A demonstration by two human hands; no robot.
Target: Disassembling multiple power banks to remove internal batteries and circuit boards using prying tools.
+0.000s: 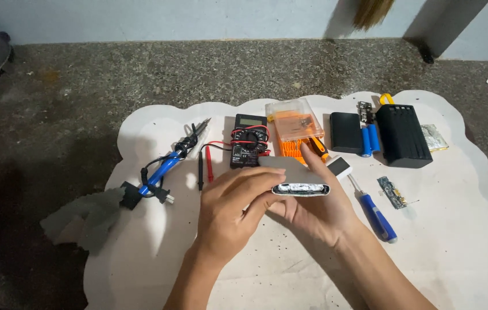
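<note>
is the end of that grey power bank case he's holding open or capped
Open: the grey case, held by the left hand and right hand, shows silvery contents at its uncovered end.

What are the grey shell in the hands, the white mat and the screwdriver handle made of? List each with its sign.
Shell: probably brushed metal, matte grey, thin-walled at the open end; silvery wrapped cells show inside.
Mat: likely thin foam or paper, flat white with a cut wavy edge.
Screwdriver handle: looks like glossy blue plastic.

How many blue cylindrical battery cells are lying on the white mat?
2: the blue cylindrical battery cells lie side by side between the small black box and the large black ribbed case. More may be hidden.
</note>
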